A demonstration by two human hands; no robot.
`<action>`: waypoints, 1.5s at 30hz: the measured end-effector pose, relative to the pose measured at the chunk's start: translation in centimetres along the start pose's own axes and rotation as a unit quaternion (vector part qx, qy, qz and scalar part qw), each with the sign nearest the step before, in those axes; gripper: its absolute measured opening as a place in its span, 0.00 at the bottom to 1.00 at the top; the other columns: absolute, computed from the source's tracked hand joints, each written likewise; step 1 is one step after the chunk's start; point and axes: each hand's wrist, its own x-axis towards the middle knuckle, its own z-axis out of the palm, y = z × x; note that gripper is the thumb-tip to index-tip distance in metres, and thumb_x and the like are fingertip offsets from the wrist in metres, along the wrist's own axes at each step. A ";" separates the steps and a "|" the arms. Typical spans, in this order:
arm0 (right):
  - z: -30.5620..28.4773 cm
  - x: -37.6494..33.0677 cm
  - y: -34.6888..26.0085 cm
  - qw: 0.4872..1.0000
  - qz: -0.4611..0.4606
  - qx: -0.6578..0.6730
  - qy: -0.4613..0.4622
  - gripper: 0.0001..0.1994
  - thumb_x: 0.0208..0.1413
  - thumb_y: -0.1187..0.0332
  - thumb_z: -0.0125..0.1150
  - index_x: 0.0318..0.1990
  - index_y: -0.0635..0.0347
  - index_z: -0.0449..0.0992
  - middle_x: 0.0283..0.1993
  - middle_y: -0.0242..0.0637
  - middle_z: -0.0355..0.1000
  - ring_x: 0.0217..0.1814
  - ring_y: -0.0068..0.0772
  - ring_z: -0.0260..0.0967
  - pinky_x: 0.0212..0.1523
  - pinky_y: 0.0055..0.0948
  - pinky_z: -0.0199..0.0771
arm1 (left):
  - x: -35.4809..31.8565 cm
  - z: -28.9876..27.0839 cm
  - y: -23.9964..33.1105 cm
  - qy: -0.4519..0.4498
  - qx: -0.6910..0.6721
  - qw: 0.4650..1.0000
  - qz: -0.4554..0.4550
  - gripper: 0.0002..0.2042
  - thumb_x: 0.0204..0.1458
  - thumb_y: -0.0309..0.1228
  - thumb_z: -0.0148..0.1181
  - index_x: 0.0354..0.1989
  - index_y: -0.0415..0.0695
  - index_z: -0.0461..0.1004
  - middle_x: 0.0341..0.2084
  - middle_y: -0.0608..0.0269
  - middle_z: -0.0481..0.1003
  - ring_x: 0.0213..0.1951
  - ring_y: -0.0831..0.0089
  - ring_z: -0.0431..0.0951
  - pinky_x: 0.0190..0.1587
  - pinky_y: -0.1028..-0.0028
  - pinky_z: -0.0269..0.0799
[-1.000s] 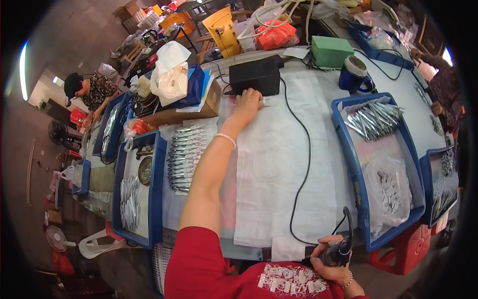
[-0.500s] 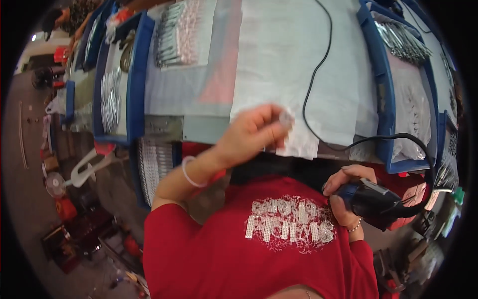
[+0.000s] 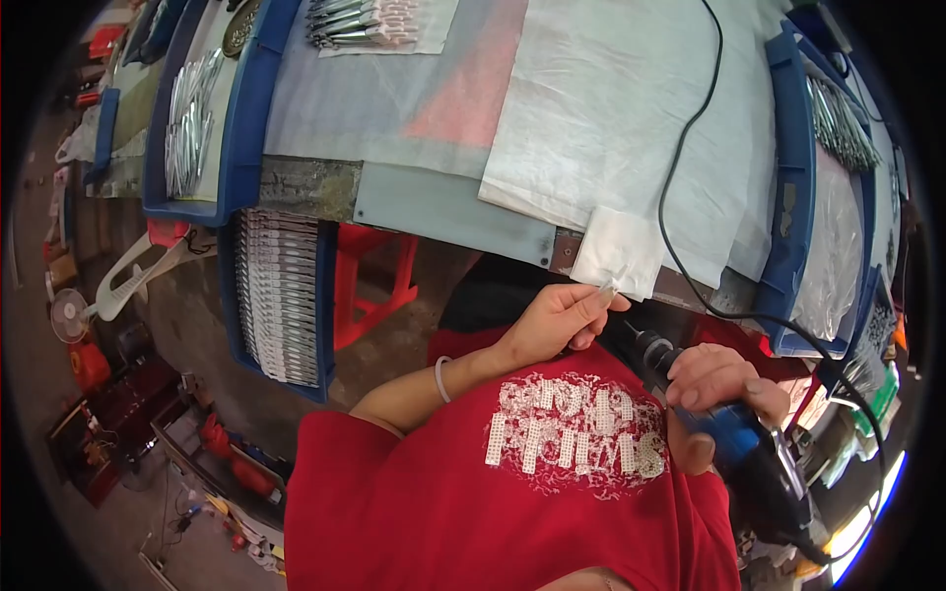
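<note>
From my feed, a long worktable (image 3: 443, 202) under pale sheeting (image 3: 611, 128) fills the top, blue trays (image 3: 241, 128) at its edges. Below it stands a red stool (image 3: 370, 281) on a dusty concrete floor (image 3: 187, 335) (cluttered at left), beside a small white fan (image 3: 67, 317).

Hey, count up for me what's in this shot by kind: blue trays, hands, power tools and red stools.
Blue trays: 4, two at the left, one under the table, one at the right
Hands: 2, left hand pinching a small clear piece, right hand
Power tools: 1, corded rotary tool
Red stools: 1
Total: 8
</note>
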 end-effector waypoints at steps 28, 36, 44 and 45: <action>2.5 3.5 3.0 0.990 0.019 -0.043 -0.134 0.29 0.49 0.60 0.67 0.51 0.52 0.54 0.26 0.32 0.70 0.22 0.30 0.72 0.24 0.30 0.74 | 0.4 0.3 -0.1 0.074 -0.064 0.994 -0.043 0.11 0.61 0.34 0.50 0.34 0.39 0.74 0.16 0.73 0.68 0.16 0.88 0.61 0.18 0.86 0.56; 3.3 3.6 3.9 0.996 -0.004 0.017 -0.088 0.21 0.44 0.69 0.71 0.38 0.59 0.61 0.25 0.40 0.72 0.21 0.34 0.72 0.21 0.30 0.77 | 0.4 0.0 -0.9 0.080 -0.022 0.996 -0.027 0.11 0.61 0.33 0.50 0.36 0.38 0.75 0.17 0.75 0.67 0.19 0.89 0.61 0.20 0.85 0.55; 3.6 3.7 4.7 0.996 0.017 0.045 -0.071 0.20 0.44 0.71 0.71 0.36 0.59 0.61 0.24 0.39 0.71 0.20 0.33 0.71 0.19 0.28 0.75 | 0.3 -0.4 -1.6 0.069 -0.001 0.997 -0.025 0.12 0.62 0.31 0.49 0.44 0.37 0.75 0.20 0.77 0.66 0.22 0.90 0.60 0.24 0.87 0.54; 3.7 3.6 4.8 0.997 0.012 0.047 -0.068 0.20 0.44 0.71 0.71 0.36 0.59 0.61 0.24 0.39 0.71 0.19 0.32 0.71 0.19 0.28 0.75 | 0.3 -0.4 -1.8 0.072 0.001 0.997 -0.020 0.12 0.62 0.31 0.49 0.44 0.36 0.75 0.21 0.78 0.67 0.23 0.90 0.60 0.24 0.87 0.54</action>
